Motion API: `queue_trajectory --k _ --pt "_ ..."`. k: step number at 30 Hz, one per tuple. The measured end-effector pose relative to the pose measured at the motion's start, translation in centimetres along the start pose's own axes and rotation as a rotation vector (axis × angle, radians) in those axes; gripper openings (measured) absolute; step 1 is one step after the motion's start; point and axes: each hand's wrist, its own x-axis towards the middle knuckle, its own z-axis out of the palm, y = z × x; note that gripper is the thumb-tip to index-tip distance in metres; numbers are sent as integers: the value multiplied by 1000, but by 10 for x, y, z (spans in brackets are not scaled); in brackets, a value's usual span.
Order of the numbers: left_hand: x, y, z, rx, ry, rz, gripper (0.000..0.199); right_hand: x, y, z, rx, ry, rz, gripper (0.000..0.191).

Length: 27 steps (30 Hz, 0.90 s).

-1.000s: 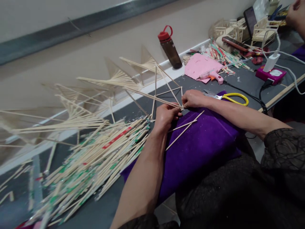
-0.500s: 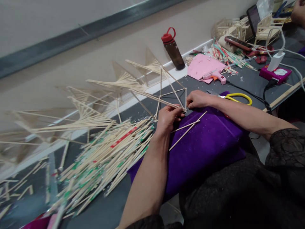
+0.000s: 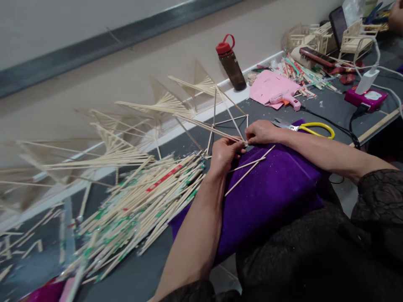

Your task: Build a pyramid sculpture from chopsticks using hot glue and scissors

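Observation:
My left hand (image 3: 227, 152) pinches the near corner of a stick frame (image 3: 232, 119), where several thin wooden sticks meet. Close beside it, my right hand (image 3: 258, 132) has its fingers closed on the same corner from the right. The frame stands on the dark table (image 3: 189, 136) and reaches up and back toward the wall. Two loose sticks (image 3: 246, 175) lie crossed on the purple cloth (image 3: 270, 188) under my forearms. The fingertips of both hands nearly touch, and the exact joint between them is partly hidden.
Packaged sticks (image 3: 147, 201) are heaped at the left, beside fanned stick structures (image 3: 126, 155) along the wall. Yellow-handled scissors (image 3: 317, 128), a pink glue gun (image 3: 286, 100), a bottle (image 3: 232, 69) and a purple power block (image 3: 367, 98) stand or lie behind and right.
The view has shifted slightly. My right hand's fingers have come a little closer to my left hand at the frame's near corner.

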Motion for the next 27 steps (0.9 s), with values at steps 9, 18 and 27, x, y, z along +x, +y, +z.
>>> queue_trajectory --k 9,18,27 --pt "1 -1 0 17 -17 8 23 0 -4 -8 15 -24 -16 24" --pt "1 -1 2 50 -5 14 23 -7 -8 -17 3 -82 -25 28" --pt "5 -7 4 119 13 39 18 -3 -3 -7 1 -50 -16 27"
